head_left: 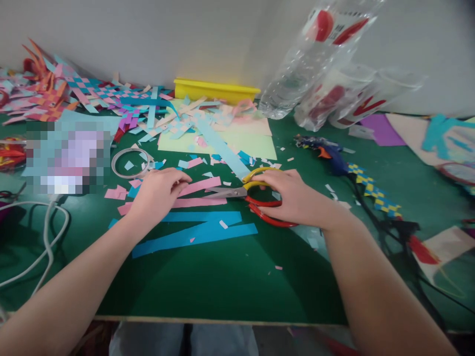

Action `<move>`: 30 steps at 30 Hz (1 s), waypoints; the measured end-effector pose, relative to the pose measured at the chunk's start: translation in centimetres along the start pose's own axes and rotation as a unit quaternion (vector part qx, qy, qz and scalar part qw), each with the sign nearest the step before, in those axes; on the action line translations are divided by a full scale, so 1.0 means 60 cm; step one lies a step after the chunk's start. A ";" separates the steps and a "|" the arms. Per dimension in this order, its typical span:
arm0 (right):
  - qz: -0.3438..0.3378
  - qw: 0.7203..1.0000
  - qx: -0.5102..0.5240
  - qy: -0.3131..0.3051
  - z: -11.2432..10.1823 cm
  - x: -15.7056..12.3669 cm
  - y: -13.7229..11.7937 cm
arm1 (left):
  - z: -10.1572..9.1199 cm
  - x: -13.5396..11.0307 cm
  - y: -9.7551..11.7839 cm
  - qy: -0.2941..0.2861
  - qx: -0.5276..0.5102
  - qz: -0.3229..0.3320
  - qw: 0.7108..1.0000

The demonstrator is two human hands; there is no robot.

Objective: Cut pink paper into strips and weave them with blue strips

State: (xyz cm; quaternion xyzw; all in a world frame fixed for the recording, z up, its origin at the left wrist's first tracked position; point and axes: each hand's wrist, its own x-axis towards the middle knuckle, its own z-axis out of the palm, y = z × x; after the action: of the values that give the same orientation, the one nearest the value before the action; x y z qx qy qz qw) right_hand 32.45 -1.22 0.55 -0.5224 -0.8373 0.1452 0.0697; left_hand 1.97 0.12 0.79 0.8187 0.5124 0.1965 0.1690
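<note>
My right hand [285, 195] grips scissors [239, 192] by their yellow and red handles. The blades point left, slightly parted, over the pink strips. To the left, my left hand [159, 190] has thumb and fingers closed at the end of a pink paper strip [204, 185]; the exact pinch is partly hidden. Another pink strip [202, 202] lies just below the blades. Nearer to me, two blue paper strips [196, 239] rest on the green table, with small scraps on them. A pale blue strip [220, 146] slants down toward the yellow handle.
A tape roll [130, 163] lies beyond my left hand, near a blurred phone-like object [76, 155] with a white cable. Woven paper pieces [100, 91] crowd the back left. Plastic-wrapped cups [334, 94] stand back right; a blue glue gun [334, 158] lies below them.
</note>
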 end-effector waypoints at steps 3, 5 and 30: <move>-0.015 1.000 0.004 0.002 0.003 0.000 -0.003 | -0.001 0.000 0.003 0.006 -0.022 -0.016 1.000; -0.021 1.000 0.002 0.003 0.004 0.000 -0.004 | -0.001 0.000 0.004 0.003 -0.028 -0.020 0.999; -0.037 0.999 -0.017 -0.001 0.002 -0.002 0.003 | 0.032 0.005 -0.010 -0.172 0.013 0.230 0.958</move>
State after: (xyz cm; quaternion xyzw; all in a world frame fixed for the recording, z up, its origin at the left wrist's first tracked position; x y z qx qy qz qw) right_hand 32.61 -1.28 0.36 -0.4919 -0.8586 0.1289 0.0650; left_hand 2.60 0.48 -1.13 0.9379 0.2761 0.0793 0.1944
